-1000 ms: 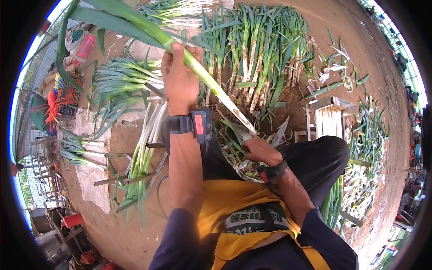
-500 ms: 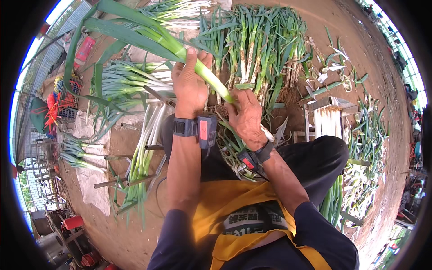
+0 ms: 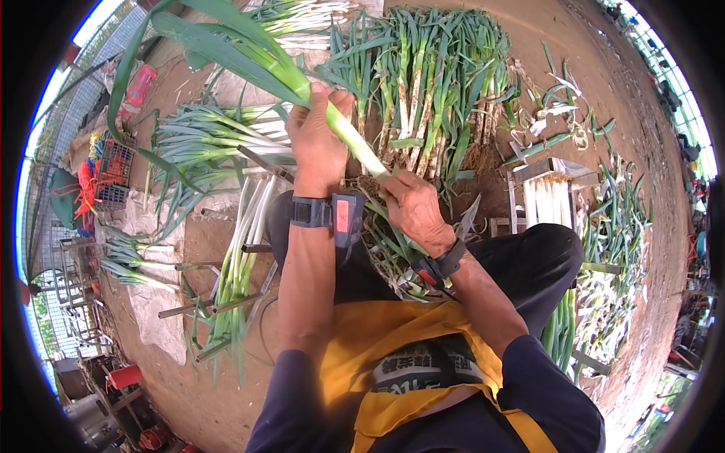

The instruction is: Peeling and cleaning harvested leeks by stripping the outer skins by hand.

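A long leek (image 3: 350, 137) slants across my front, its broad green leaves up at the far left and its pale end toward me. My left hand (image 3: 320, 140) is wrapped round the stalk just below the leaves. At the pale lower end, my right hand (image 3: 417, 213) is closed with bent fingers on the stalk; its fingertips partly hide that end. Beyond my hands lies a big heap of leeks with browned stalks and roots (image 3: 430, 90). Left of my left hand, a pile of clean leeks (image 3: 219, 130) rests on a pale sheet.
By my left knee, a metal rack (image 3: 238, 302) holds long white-stalked leeks (image 3: 249, 234). A box-like metal stand with white stalks (image 3: 547, 202) stands right of my right hand. Peeled leaf scraps (image 3: 615, 249) cover the ground farther right. A dark crate (image 3: 115, 167) sits at far left.
My right hand has moved slightly down and right along the leek's lower end, where the stalk now shows whiter. The left hand keeps its hold, and the leaves have shifted a little.
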`<state>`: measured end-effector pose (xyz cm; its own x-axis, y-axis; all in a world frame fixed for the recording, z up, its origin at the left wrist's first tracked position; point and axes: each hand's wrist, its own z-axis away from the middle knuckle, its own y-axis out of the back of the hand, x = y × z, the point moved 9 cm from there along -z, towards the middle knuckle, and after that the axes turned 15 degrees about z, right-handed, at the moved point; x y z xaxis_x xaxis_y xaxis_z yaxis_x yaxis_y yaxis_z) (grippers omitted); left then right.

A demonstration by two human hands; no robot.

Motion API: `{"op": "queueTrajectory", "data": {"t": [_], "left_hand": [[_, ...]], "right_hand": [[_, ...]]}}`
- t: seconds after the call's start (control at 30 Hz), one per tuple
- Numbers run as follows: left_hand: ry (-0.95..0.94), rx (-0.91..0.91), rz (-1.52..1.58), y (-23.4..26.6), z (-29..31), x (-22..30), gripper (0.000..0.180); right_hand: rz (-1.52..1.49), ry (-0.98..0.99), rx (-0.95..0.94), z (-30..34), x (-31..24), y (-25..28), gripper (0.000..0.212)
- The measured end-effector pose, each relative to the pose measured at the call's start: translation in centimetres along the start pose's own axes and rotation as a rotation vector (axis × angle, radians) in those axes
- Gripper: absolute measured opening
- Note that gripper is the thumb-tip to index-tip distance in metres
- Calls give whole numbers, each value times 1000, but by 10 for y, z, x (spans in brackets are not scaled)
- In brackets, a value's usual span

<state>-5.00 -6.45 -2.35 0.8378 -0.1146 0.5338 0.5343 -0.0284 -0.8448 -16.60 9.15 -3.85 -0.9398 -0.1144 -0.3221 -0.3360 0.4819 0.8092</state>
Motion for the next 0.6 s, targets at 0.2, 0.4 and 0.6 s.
{"op": "queueTrajectory", "data": {"t": [0.2, 0.4, 0.6], "left_hand": [[-99, 19, -19, -5, -2, 22, 32], [-134, 27, -19, 1, 3, 33, 33], [-63, 40, 0, 1, 1, 18, 33]], "right_hand": [[191, -88, -605, 121, 88, -78, 18], [-80, -134, -384, 58, 41, -5, 29], [-119, -80, 23, -13, 8, 23, 38]]}}
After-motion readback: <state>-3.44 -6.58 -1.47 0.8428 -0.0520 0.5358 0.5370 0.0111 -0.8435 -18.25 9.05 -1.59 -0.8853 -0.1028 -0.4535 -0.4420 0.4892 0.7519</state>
